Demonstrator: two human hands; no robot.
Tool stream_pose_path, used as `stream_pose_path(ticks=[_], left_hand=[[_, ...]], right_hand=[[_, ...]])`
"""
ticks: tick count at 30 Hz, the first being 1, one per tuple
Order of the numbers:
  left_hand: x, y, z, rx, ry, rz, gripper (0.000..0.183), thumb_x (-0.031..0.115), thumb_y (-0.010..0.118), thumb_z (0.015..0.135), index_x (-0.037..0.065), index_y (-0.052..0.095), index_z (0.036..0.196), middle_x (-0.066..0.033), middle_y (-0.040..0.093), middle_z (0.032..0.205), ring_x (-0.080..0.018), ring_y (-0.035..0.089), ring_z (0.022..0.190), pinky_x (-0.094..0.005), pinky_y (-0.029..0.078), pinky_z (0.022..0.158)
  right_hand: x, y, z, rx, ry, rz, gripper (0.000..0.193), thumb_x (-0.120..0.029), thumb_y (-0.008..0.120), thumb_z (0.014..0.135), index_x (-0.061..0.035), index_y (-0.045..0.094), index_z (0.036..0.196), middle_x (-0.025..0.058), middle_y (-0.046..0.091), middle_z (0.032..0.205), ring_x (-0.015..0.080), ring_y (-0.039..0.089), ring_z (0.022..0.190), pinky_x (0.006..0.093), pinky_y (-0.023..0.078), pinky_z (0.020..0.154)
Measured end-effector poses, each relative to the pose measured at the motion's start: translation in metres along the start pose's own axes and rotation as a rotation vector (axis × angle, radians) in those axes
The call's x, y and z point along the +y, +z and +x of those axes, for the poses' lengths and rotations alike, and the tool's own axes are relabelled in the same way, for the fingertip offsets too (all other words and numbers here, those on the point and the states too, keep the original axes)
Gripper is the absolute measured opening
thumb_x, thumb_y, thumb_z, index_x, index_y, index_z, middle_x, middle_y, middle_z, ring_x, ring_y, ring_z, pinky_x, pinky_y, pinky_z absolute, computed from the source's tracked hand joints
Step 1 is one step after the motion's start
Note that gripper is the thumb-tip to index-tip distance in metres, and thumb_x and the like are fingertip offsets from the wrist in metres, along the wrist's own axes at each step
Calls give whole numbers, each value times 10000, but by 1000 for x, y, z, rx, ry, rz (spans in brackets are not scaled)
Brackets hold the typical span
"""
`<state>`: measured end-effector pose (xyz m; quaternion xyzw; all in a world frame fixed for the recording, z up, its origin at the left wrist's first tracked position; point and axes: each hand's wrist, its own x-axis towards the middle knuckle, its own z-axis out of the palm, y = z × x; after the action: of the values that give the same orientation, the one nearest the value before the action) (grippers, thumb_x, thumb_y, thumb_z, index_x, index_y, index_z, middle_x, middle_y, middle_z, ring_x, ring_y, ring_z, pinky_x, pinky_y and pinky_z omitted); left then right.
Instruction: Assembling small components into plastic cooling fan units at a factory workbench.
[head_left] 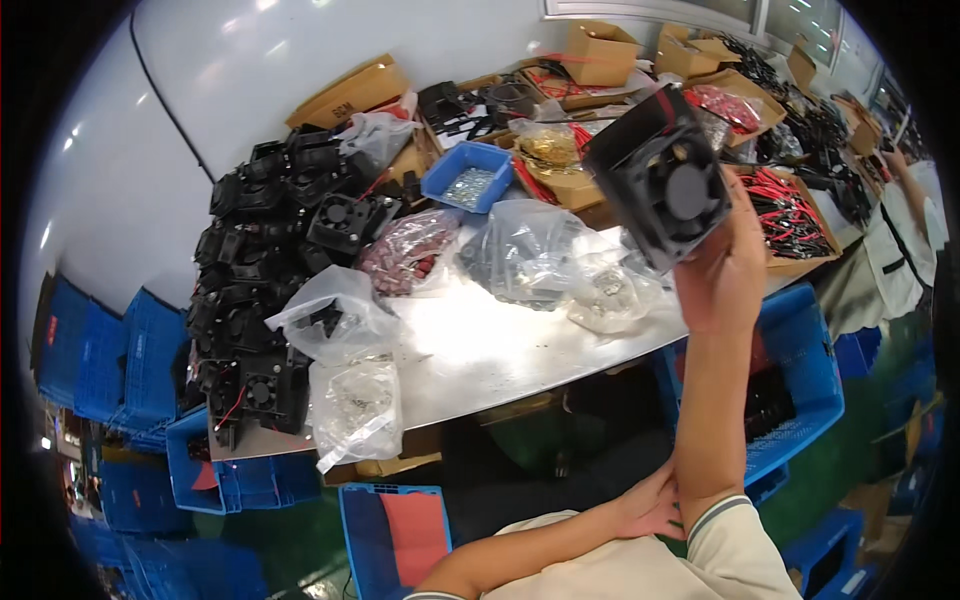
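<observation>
Raised over the right part of the metal table (500,340), my right hand (722,265) is closed around a black fan in a boxy housing (662,180). The round hub and blades face me, and some of my fingers are hidden behind it. My left hand (650,505) rests by my right elbow, its fingers stretched out and holding nothing. Below the fan on the table lie a clear plastic bag of small parts (610,295) and a larger clear bag (530,250).
Black fan units (255,260) are piled at the left. A blue bin of small metal parts (468,180) and a box of red and black wires (790,215) stand farther back. Blue crates (805,400) sit below the table. Another person (890,260) is at the far right.
</observation>
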<state>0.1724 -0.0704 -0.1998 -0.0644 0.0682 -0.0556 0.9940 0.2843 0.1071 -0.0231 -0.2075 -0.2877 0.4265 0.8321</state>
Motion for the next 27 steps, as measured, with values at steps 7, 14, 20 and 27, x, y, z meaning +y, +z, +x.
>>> stream_pose_path(ticks=[7, 14, 20, 27], left_hand=[[36, 21, -101, 433, 504, 633, 566, 356, 574, 945, 85, 377, 1400, -123, 519, 1302, -295, 582, 1128, -372, 517, 893], [82, 28, -157, 342, 1255, 619, 634, 354, 647, 898, 62, 364, 1384, -119, 493, 1331, -231, 521, 1199, -428, 449, 983], [76, 14, -166, 342, 1230, 516, 542, 269, 652, 901, 32, 429, 1334, -94, 564, 1239, -217, 581, 1108, -378, 496, 922], [79, 30, -170, 546, 1296, 573, 578, 72, 699, 813, 8, 429, 1320, -116, 573, 1213, -240, 593, 1095, -380, 494, 942]], right_hand=[[26, -24, -69, 11, 349, -238, 188, -91, 578, 927, -24, 567, 1102, 60, 666, 927, 112, 645, 732, 254, 520, 619], [81, -62, -145, 6, 693, -253, 187, -108, 580, 935, -20, 570, 1099, 43, 672, 876, 73, 638, 669, 199, 471, 498], [99, -67, -164, 22, 752, -220, 152, -112, 578, 943, -27, 588, 1069, 13, 658, 847, 49, 608, 654, 186, 465, 523], [83, -59, -156, -105, 743, -355, 194, -123, 599, 935, -26, 595, 1102, 3, 647, 874, 44, 584, 711, 187, 461, 605]])
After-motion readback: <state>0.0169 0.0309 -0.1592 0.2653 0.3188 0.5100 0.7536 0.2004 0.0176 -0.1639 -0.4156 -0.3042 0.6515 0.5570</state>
